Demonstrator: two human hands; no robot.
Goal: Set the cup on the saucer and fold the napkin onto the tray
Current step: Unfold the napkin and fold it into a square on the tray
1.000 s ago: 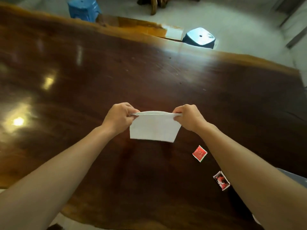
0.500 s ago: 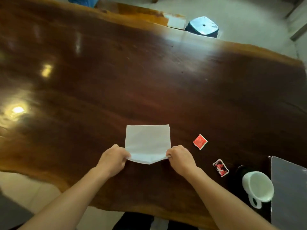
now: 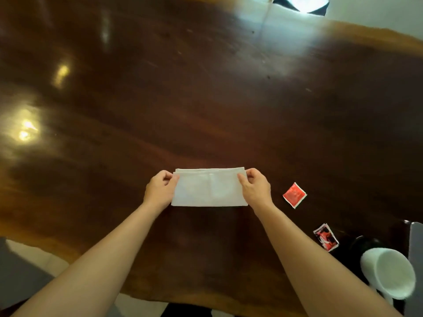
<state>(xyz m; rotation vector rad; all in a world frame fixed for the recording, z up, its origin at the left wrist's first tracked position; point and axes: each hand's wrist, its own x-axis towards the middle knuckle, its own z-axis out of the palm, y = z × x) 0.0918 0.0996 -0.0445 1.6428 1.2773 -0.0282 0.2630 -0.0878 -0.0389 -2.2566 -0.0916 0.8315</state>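
White napkin point(image 3: 209, 188) folded double on table; white cup point(image 3: 389, 273) on dark saucer point(image 3: 364, 242).

tray point(image 3: 416, 248) cut off by right edge, only grey sliver showing. cup point(image 3: 389, 272) blurry, handle half behind right forearm. saucer mostly hidden under cup, dark, hard to tell.

We see a dim, warm scene: lamp glare spots on the glossy table point(image 3: 206, 99) at left, pale daylight sheen at top right. Wide-angle bending curves the edges, and the picture is slightly soft.
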